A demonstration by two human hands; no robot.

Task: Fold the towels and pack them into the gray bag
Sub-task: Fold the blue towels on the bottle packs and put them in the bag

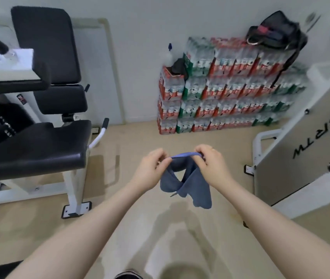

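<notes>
Blue towel (187, 183) hangs in mid-air at frame center, over the beige floor (140, 214), w/ its top edge stretched taut btwn both hands and the rest drooping in two soft overlapping lobes; fabric looks dull slate-blue, edge a brighter blue. Left hand (152, 169) at 9 o'clock of the towel pinches one top corner w/ curled fingers; right hand (210, 165) at 3 o'clock pinches the other. Black weight bench (39, 146) at 9–10 o'clock, stacked water-bottle packs (226, 87) at 12–1 o'clock by the wall.
</notes>
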